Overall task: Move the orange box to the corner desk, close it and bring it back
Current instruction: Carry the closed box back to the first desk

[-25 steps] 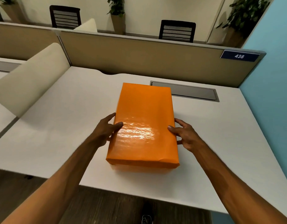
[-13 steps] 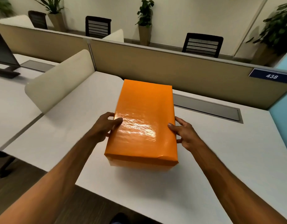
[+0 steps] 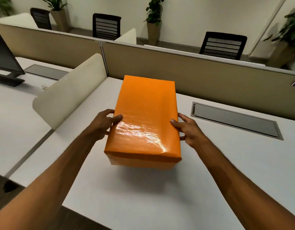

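The orange box (image 3: pixel 146 117) is a glossy rectangular carton with its lid down, held a little above the white desk (image 3: pixel 143 193), with a faint shadow under its near end. My left hand (image 3: pixel 103 123) grips its left side, thumb on the lid. My right hand (image 3: pixel 189 130) grips its right side, thumb on the lid's edge. Both forearms reach in from the bottom of the view.
A grey cable hatch (image 3: pixel 234 120) is set into the desk right of the box. A cream curved divider (image 3: pixel 68 95) separates the left desk, where a monitor (image 3: pixel 3 60) stands. A beige partition (image 3: pixel 193 75) runs behind, with black chairs (image 3: pixel 223 44) and potted plants beyond.
The box has come up off the desk and the view has swung left; the monitor and left desk now show, and the blue wall and number plate have slid out right.
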